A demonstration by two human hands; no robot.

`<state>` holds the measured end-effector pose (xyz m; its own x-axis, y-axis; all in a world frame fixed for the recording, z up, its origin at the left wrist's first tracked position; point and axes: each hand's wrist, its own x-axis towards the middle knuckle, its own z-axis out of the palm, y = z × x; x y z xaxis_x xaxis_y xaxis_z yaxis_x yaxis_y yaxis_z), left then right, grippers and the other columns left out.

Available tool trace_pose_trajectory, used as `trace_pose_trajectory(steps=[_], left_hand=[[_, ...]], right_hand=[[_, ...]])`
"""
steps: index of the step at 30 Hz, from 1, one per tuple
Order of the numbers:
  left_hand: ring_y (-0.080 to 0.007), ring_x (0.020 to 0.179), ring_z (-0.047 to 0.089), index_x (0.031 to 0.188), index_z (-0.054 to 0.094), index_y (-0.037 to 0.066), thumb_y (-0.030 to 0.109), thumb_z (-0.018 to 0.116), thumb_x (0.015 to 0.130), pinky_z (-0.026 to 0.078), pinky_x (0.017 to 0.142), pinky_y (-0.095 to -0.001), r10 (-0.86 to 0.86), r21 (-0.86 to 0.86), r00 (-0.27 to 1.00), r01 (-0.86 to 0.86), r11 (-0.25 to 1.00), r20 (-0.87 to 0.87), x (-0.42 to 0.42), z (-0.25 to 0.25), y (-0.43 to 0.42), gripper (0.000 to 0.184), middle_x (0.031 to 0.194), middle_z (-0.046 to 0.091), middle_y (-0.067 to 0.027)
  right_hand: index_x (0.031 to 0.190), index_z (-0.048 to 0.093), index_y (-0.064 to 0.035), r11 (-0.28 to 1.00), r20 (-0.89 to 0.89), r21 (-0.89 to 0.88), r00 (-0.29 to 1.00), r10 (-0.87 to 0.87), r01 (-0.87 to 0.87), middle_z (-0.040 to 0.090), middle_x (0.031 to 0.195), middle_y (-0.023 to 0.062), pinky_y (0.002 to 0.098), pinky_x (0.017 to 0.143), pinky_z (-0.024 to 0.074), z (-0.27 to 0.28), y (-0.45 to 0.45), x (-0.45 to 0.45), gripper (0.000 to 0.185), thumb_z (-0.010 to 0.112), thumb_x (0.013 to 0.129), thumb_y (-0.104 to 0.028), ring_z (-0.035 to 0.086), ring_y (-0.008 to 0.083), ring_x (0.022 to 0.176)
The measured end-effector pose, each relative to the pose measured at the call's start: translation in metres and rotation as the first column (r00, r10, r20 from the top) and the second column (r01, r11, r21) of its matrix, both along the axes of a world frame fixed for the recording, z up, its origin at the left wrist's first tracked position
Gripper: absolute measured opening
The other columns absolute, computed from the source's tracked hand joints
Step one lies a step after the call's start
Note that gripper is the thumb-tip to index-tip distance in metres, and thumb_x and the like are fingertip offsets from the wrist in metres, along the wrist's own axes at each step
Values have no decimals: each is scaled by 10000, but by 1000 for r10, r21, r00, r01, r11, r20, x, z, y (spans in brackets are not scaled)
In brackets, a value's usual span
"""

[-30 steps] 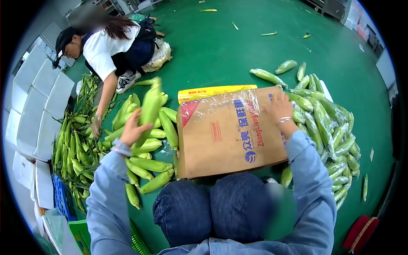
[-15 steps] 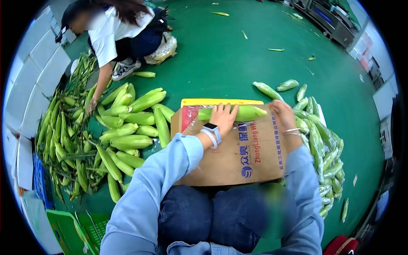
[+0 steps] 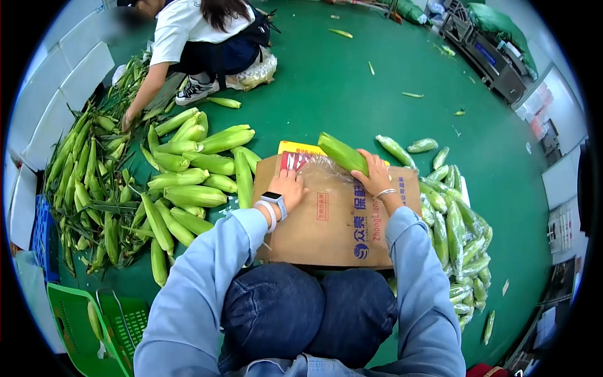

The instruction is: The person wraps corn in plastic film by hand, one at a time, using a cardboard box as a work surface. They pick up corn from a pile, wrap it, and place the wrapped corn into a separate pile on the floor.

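Note:
A cardboard box [image 3: 320,232] with printed writing lies in front of my knees, with clear plastic film [image 3: 320,168] over its far part. My right hand [image 3: 377,176] grips the near end of a green corn cob [image 3: 341,152], tilted above the film. At the box's far left, my left hand [image 3: 286,191] lies on the film's edge by the red corner; whether its fingertips pinch the film is too small to tell. Behind the box shows a yellow package [image 3: 300,148].
Unwrapped corn [image 3: 195,179] lies left of the box, beside a leafy heap [image 3: 94,188] where a crouching person [image 3: 195,38] reaches in. Film-wrapped cobs [image 3: 461,232] are piled right. A green basket [image 3: 94,327] stands at lower left.
My left hand has let go of the cob and moved left to the film's edge. My right hand has taken hold of the cob, now tilted. The view has shifted a little.

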<state>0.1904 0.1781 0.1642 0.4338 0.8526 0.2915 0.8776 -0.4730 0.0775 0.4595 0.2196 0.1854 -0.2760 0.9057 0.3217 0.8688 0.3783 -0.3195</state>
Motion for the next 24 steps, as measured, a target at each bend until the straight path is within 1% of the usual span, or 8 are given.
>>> trace_pose_trajectory(steps=[6,11,13,16,18,20,22,24], left_hand=[[-237,615,644,671,652,74,129,495,772,510,489,-345,-151,-213,947,91,973,-284,-23,28,-33,194,672,634,-101],[-270,823,623,767,619,33,204,474,865,496,726,-364,-195,-565,979,133,815,-51,-74,78,-76,244,870,638,-141],[-191,995,522,794,597,4,265,463,907,398,885,-325,101,-548,580,680,487,809,-83,86,-85,314,1070,566,-106],[-138,1064,421,778,578,-22,282,453,921,334,934,-286,213,-641,609,754,141,764,-34,97,-80,358,1153,488,-72],[-140,939,475,802,580,-10,265,506,891,397,809,-311,92,-610,610,748,264,787,2,56,-65,298,891,572,-74],[-223,884,492,817,574,1,294,532,866,402,791,-350,-264,-435,694,655,618,670,21,32,-43,300,830,543,-120],[-252,885,487,801,568,4,293,550,844,397,776,-368,-226,-488,867,446,750,445,44,27,-30,294,859,519,-127],[-282,885,483,786,561,6,293,569,823,391,760,-385,-151,-459,970,225,859,193,63,37,-24,289,889,495,-134]], right_hand=[[1272,411,-276,977,183,-119,971,-153,177,497,1094,172,476,898,350,9,-36,-1,599,588,751,-512,465,353,1034],[1260,437,-249,991,342,-119,939,-24,68,506,1007,160,481,847,363,33,-135,-21,588,584,752,-504,486,339,950],[1258,442,-236,979,306,-199,946,107,-46,498,942,153,464,801,388,42,-173,-30,583,591,751,-482,486,328,918],[1241,463,-235,914,294,-397,932,211,-82,487,929,152,449,775,410,51,-180,-41,550,597,754,-453,481,323,913],[1195,512,-229,926,240,-347,941,240,-148,484,991,156,442,756,425,47,-157,-37,461,586,774,-401,484,321,927],[1146,557,-208,975,296,-128,931,214,-184,465,1113,166,447,828,399,20,-120,-27,386,566,792,-363,459,337,1013],[1127,574,-194,999,296,45,955,-9,-5,432,1215,153,449,907,347,8,-81,-31,354,548,803,-336,403,340,1115],[1120,567,-172,944,191,-240,964,-184,228,411,1262,137,460,938,307,7,-44,-45,350,542,809,-333,347,329,1181]])
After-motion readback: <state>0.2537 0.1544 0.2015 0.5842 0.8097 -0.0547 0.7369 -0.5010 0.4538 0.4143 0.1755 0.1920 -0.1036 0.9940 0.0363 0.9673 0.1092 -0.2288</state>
